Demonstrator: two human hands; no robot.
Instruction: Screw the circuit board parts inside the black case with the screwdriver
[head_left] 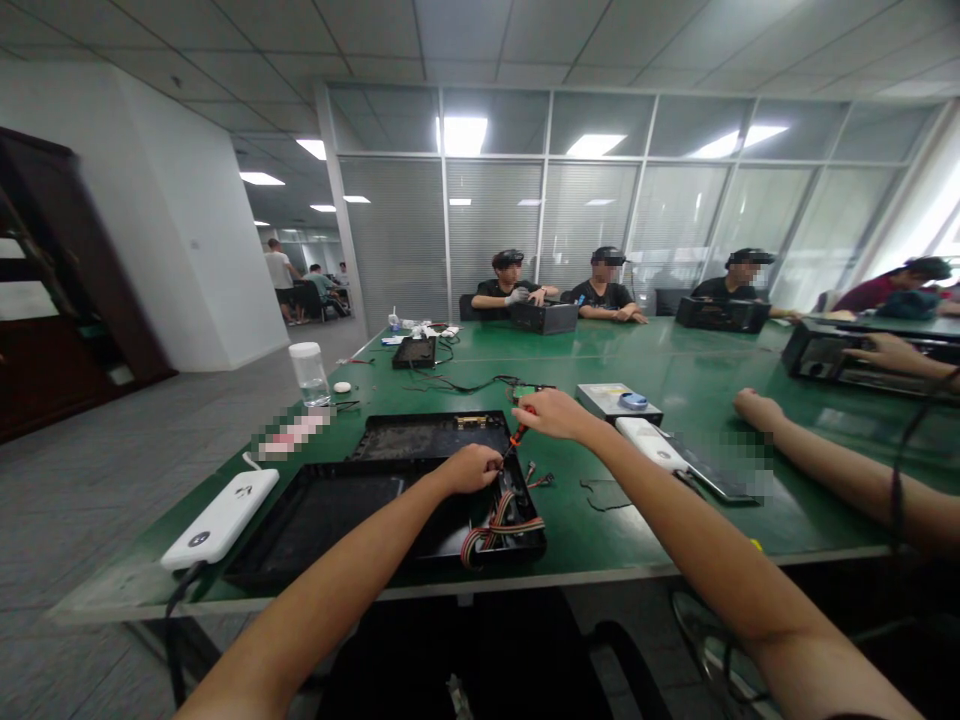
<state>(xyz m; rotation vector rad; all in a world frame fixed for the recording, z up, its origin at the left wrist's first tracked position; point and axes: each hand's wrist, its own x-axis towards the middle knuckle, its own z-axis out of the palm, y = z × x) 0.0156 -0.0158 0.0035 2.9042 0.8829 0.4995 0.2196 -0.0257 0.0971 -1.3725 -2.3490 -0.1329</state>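
My right hand (553,413) is wrapped round the handle of a screwdriver (519,432) with a red and black grip, its shaft slanting down toward an opened black case (330,510). Close to the screwdriver's tip, my left hand (472,470) is closed in a pinch at the case's inner edge. What its fingers hold, if anything, is hidden. The case lies as two shallow black halves side by side. In the near half, at its right end, sits a bundle of multicoloured ribbon cables (499,530). Small loose connectors (538,478) poke out beside it.
A white power bank (221,520) lies left of the case, with a clear bottle (309,375) behind it. To the right are a silver disc drive (619,402), another white power bank (649,445) and a phone (712,468). A co-worker's arm (817,455) reaches in from the right.
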